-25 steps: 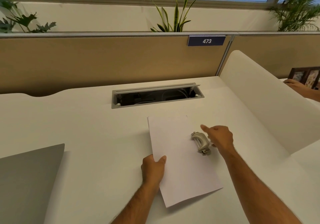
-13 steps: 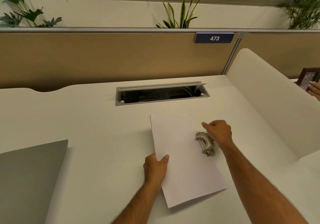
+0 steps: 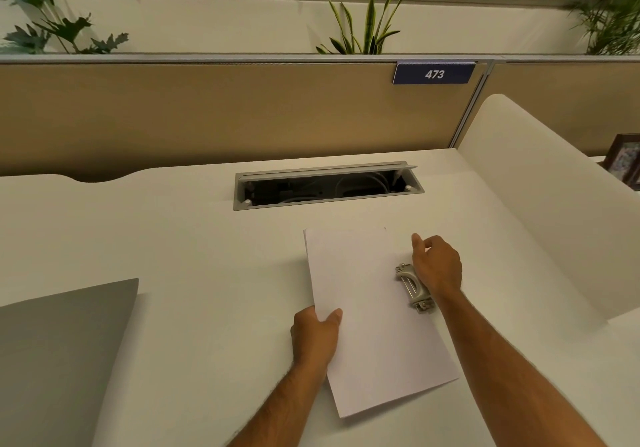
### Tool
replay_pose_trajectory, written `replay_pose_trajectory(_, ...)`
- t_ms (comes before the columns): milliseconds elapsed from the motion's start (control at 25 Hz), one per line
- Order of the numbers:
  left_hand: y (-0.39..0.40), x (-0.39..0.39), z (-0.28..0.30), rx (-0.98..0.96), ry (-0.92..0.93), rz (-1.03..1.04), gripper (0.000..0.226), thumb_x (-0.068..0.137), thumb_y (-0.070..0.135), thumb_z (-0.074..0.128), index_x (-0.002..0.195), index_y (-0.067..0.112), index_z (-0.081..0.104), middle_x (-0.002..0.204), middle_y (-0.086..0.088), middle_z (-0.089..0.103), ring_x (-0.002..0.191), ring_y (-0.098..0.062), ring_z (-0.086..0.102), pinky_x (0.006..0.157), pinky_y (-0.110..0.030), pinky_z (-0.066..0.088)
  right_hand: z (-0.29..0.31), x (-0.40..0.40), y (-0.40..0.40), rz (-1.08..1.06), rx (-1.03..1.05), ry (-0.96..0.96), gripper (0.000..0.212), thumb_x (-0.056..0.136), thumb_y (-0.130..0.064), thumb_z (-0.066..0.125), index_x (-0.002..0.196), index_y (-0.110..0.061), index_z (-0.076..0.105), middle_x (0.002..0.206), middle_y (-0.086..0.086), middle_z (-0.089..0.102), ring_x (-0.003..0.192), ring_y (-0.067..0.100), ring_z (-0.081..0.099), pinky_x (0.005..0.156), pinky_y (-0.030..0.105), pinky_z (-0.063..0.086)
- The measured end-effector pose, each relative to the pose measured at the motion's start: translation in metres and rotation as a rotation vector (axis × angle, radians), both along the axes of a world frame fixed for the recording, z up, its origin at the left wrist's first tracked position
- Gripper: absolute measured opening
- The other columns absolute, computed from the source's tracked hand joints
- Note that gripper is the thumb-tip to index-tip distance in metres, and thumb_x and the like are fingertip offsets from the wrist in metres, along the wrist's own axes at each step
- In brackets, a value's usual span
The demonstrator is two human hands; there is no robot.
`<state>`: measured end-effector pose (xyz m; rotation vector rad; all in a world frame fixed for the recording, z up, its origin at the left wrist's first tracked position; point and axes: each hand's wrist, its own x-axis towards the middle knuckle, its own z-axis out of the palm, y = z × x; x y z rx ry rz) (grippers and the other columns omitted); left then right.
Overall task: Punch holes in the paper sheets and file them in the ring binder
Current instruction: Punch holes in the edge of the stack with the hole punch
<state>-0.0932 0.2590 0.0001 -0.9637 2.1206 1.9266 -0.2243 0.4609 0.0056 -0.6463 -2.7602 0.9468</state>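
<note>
Our left hand (image 3: 317, 337) pinches the paper (image 3: 374, 325) at its left edge, flat on the counter (image 3: 194, 238) — our right hand (image 3: 437, 266) curls over the hole punch (image 3: 412, 287) at the right edge, apparently gripping it.

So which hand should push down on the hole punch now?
The right hand, most likely. It already rests against the hole punch sitting on the right edge of the paper sheet. The left hand is busy pinching the sheet's left edge, keeping it steady.

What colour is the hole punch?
Silver-grey metal hole punch; the head view shows it on the paper's right edge.
</note>
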Motion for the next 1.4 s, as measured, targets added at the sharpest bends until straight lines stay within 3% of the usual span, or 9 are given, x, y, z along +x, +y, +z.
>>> replay_pose_trajectory(160,0.001,0.000,0.000,0.000,0.001,0.004,0.030,0.089,0.020,0.068,0.116,0.008,0.068,0.111,-0.005,0.072,0.092,-0.022,0.065,0.091,-0.034,0.054,-0.009,-0.002,0.001,0.007,0.063,-0.030,0.051,0.098,-0.049,0.040,0.118,-0.006,0.061,0.117,0.018,0.066,0.114,0.042,0.053,0.090,0.046,0.046)
replay_pose_trajectory(560,0.002,0.000,0.000,-0.023,0.012,0.000,0.028,0.088,0.019,0.069,0.116,0.010,0.069,0.111,-0.002,0.073,0.092,-0.020,0.066,0.088,-0.027,0.052,-0.022,-0.002,0.003,-0.040,0.230,-0.124,0.047,0.100,-0.038,0.037,0.142,-0.016,0.041,0.132,0.024,0.050,0.120,0.044,0.046,0.098,0.053,0.038)
replay_pose_trajectory(760,0.002,-0.002,-0.003,-0.055,0.002,-0.009,0.030,0.089,0.021,0.068,0.117,0.010,0.068,0.110,-0.002,0.072,0.091,-0.018,0.065,0.087,-0.027,0.053,-0.031,-0.002,0.002,-0.030,0.349,-0.103,0.047,0.099,-0.035,0.040,0.143,-0.017,0.042,0.125,0.026,0.052,0.113,0.044,0.048,0.094,0.053,0.038)
replay_pose_trajectory(1160,0.002,-0.003,-0.004,-0.069,-0.010,-0.017,0.032,0.090,0.023,0.067,0.119,0.009,0.066,0.113,-0.003,0.071,0.089,-0.017,0.062,0.085,-0.024,0.051,-0.029,-0.003,0.000,-0.045,0.327,-0.097,0.045,0.099,-0.032,0.041,0.140,-0.014,0.045,0.124,0.024,0.053,0.114,0.043,0.047,0.095,0.052,0.035)
replay_pose_trajectory(1400,0.001,-0.003,-0.001,-0.058,-0.012,-0.017,0.032,0.090,0.022,0.067,0.120,0.009,0.065,0.113,-0.004,0.071,0.088,-0.016,0.061,0.083,-0.022,0.049,-0.015,-0.007,-0.001,-0.060,0.188,-0.179,0.057,0.097,-0.049,0.038,0.140,-0.012,0.043,0.137,0.021,0.049,0.126,0.041,0.043,0.102,0.056,0.032)
